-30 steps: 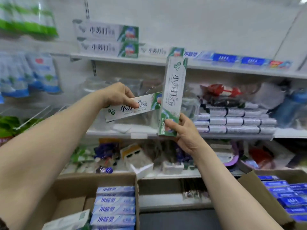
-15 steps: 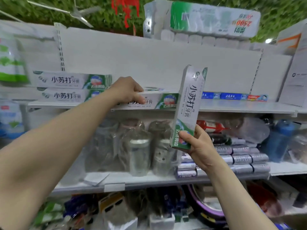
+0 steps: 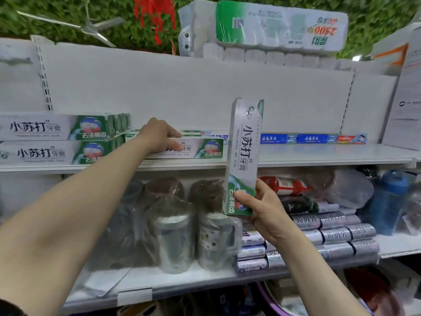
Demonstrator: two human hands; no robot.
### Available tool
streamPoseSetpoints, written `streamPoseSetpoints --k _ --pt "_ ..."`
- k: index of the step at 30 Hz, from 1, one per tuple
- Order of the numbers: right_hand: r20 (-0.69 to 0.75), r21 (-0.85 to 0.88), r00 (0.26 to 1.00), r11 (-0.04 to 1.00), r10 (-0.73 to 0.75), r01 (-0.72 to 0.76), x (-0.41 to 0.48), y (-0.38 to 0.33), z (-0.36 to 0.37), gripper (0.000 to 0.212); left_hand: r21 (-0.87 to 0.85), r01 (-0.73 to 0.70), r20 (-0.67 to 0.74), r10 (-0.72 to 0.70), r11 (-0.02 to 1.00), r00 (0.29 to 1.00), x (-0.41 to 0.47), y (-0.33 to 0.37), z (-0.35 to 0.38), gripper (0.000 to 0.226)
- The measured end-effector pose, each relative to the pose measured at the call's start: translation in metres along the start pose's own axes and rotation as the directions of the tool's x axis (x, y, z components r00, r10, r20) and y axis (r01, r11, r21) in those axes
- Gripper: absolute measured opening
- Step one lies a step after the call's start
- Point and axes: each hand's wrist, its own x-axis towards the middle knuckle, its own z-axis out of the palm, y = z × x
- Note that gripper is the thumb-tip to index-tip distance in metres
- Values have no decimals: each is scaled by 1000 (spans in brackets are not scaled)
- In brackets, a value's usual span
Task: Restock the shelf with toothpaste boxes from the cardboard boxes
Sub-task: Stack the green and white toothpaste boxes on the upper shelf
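Observation:
My left hand (image 3: 157, 135) grips a white-and-green toothpaste box (image 3: 200, 148) that lies flat on the upper shelf (image 3: 319, 153), just right of two stacked boxes of the same kind (image 3: 57, 140). My right hand (image 3: 262, 210) holds a second white-and-green toothpaste box (image 3: 243, 156) upright by its lower end, in front of the shelf and apart from it. The cardboard boxes are out of view.
Blue and red toothpaste boxes (image 3: 312, 138) line the back of the upper shelf. The shelf below holds wrapped metal cups (image 3: 173, 238), stacked grey packs (image 3: 330, 233) and a blue bottle (image 3: 387, 201). A pack of toilet rolls (image 3: 262, 30) sits on top.
My left hand has carried its box up from chest height and set it on the upper shelf. My right hand has kept its box upright. The view has tilted up, away from the cardboard boxes.

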Motion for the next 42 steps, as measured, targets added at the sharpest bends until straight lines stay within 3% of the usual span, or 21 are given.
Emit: streamPoseSetpoints --k 4,8,12,16,21,25,27,31,35,39,42 --pt "8 30 1000 1000 -8 8 15 5 -2 63 25 -72 -23 73 997 997 12 -14 4 52" --pt "37 25 999 999 -25 24 26 11 1 90 97 -172 -39 177 980 983 16 -18 7 49" --pt "42 20 999 999 -29 28 26 10 10 73 164 -175 -46 185 971 982 17 -24 10 51" --pt "59 34 998 999 -34 32 22 8 18 81 196 -136 -94 157 971 983 13 -25 16 52" --pt "40 31 998 999 -46 45 14 1 28 61 178 -89 -88 106 980 990 -1 -20 10 62" --pt "-5 -153 997 985 -77 76 22 -17 27 54 -132 -156 -238 121 979 964 -25 5 -29 71" --pt "12 -292 994 950 -109 108 36 -33 22 55 -204 -224 -328 149 953 933 -37 20 -57 69" --pt "21 -498 984 852 -178 164 65 -78 25 55 -163 -322 -492 206 933 846 -52 37 -98 63" --pt "5 -588 971 784 -240 197 83 -117 37 48 -191 -243 -638 68 951 767 -58 26 -110 51" --pt "46 -729 975 661 -217 181 100 -128 44 44 -32 -229 -630 158 973 761 -60 15 -102 56" --pt "77 -795 976 578 -205 184 113 -122 51 39 48 -219 -520 212 974 827 -63 18 -90 59"
